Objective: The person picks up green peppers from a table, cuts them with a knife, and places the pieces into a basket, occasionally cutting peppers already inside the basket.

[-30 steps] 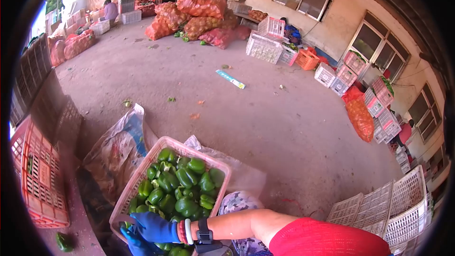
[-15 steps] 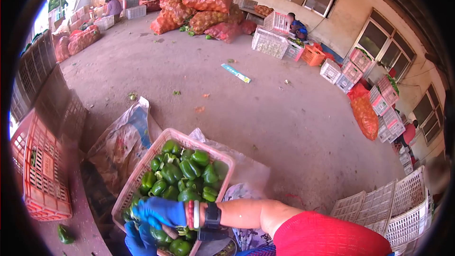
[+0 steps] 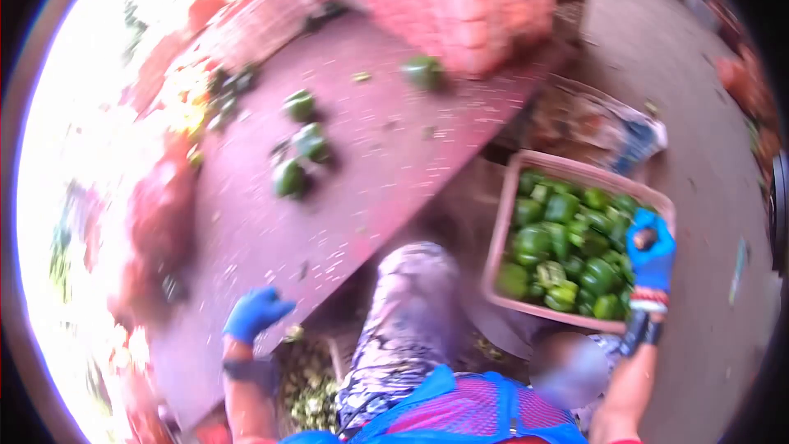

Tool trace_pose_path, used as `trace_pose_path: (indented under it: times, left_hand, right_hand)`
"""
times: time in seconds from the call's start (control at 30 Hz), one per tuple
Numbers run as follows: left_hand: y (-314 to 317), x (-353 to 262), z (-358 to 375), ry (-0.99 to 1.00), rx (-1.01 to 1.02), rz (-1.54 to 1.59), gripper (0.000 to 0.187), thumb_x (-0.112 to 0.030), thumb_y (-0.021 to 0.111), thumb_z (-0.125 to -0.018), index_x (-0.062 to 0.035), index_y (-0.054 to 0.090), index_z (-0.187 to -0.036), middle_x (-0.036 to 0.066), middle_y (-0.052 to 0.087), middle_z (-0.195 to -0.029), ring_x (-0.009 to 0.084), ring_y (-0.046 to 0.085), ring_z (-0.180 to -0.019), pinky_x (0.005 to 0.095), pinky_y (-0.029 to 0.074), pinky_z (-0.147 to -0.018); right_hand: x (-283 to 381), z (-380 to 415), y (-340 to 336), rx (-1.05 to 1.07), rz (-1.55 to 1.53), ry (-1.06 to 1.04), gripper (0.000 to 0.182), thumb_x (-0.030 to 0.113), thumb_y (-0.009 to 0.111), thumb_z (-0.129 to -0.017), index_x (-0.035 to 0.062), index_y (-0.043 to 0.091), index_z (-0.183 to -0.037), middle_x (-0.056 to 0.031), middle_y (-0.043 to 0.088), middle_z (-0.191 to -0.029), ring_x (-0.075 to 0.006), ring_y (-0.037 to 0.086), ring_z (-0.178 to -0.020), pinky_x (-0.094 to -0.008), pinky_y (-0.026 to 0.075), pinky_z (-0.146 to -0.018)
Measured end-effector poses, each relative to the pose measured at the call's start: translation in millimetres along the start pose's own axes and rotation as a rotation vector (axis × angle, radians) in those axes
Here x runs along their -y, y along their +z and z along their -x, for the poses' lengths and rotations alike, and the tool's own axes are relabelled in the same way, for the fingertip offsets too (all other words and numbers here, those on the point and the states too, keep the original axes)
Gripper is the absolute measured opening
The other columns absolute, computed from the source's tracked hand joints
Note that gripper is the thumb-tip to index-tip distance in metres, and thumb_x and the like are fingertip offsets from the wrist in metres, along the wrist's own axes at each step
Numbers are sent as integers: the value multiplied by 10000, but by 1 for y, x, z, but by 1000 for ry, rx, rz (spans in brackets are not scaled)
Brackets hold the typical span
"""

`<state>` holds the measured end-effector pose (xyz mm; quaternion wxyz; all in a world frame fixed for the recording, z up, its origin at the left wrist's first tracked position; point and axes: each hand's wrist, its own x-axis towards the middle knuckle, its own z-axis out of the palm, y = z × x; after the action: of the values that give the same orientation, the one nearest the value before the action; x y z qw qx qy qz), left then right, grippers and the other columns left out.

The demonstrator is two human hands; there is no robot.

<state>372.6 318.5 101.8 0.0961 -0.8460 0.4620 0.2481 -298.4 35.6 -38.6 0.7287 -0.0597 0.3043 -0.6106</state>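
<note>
A blurred view looks straight down over a person's patterned trousers and red mesh top. Nearest, the left hand [image 3: 255, 312], in a blue glove, hovers with loosely curled fingers, holding nothing, over the near edge of a reddish table [image 3: 386, 156]. The right hand [image 3: 651, 251], also gloved in blue, is raised over the far right corner of a pink crate [image 3: 503, 222] and closes around a small dark object, likely a pepper stem or piece; blur hides what it is. The crate sits on the ground to the right of the table, filled with green peppers [image 3: 567, 251]. Farther off, a few loose peppers [image 3: 296, 156] lie scattered mid-table, and a larger pink basket [image 3: 468, 0] stands at the far edge. This looks like the sorting step; the next move likely calls for carrying the held piece clear of the crate.
</note>
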Motion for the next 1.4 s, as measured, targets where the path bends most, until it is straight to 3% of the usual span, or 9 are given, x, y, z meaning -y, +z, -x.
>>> trace_pose_path:
  times: [0.27,0.47,0.63,0.7,0.9,1.0,1.03,1.17,1.4]
  left_hand:
    - [-13,-12,-185,136,-870,191,701,-441,737,-815,-49,524,-1356,236,684,-1146,412,656,-1084,462,519,-933]
    - [-53,-51,-257,22,-416,549,822,-389,837,-697,-62,502,-1373,207,662,-1173,306,690,-998,407,556,-859]
    - [-47,-82,-195,10,-107,1541,546,-199,779,-814,-94,565,-1305,103,633,-1221,213,662,-961,328,548,-821]
    - [-42,-103,-172,167,140,1717,528,-349,710,-862,-131,566,-1321,112,664,-1122,319,680,-899,405,560,-670]
    - [3,-267,-93,917,-70,1052,501,-430,624,-936,-130,560,-1332,125,669,-1200,343,683,-975,447,587,-676]
    - [35,-336,-78,495,830,1685,712,-380,790,-834,-94,464,-1399,71,598,-1313,263,622,-1153,385,513,-1008]
    - [34,-352,-71,466,875,1637,763,-383,808,-815,-82,446,-1416,68,582,-1330,255,601,-1185,371,491,-1033]
    - [45,-376,-79,705,652,1274,846,-329,838,-786,-66,397,-1458,83,557,-1350,236,550,-1248,373,479,-1047]
    - [44,-407,-72,830,473,1052,799,-133,844,-718,-24,412,-1382,123,574,-1266,199,603,-1120,346,543,-921]
  right_hand:
    - [-60,17,75,19,105,188,387,370,546,-1030,91,613,-1290,-41,692,-910,-72,514,-579,-229,428,-492]
    - [-68,21,80,0,266,109,301,378,574,-1017,85,640,-996,-74,680,-929,-90,521,-579,-250,420,-482]
    - [-94,37,105,163,439,26,278,341,594,-1006,70,615,-950,-98,665,-946,-111,549,-601,-264,437,-496]
    - [-107,46,124,282,593,12,227,282,619,-985,56,624,-1010,-88,665,-958,-98,563,-624,-251,451,-523]
    - [-147,77,169,517,864,18,600,162,775,-866,38,525,-1398,-57,641,-1209,-98,609,-855,-256,515,-750]
    - [-150,66,169,597,801,-110,740,216,805,-857,50,436,-1476,-60,612,-1303,-148,586,-1114,-302,483,-971]
    - [-147,58,159,557,636,-69,765,241,804,-861,51,408,-1487,-53,640,-1192,-119,612,-957,-274,518,-824]
    - [-99,53,149,435,789,200,778,346,745,-892,53,370,-1507,3,591,-1021,-26,524,-698,-189,420,-575]
    - [-84,44,133,404,801,106,675,354,728,-912,49,450,-1446,-15,599,-969,-82,550,-705,-242,452,-604]
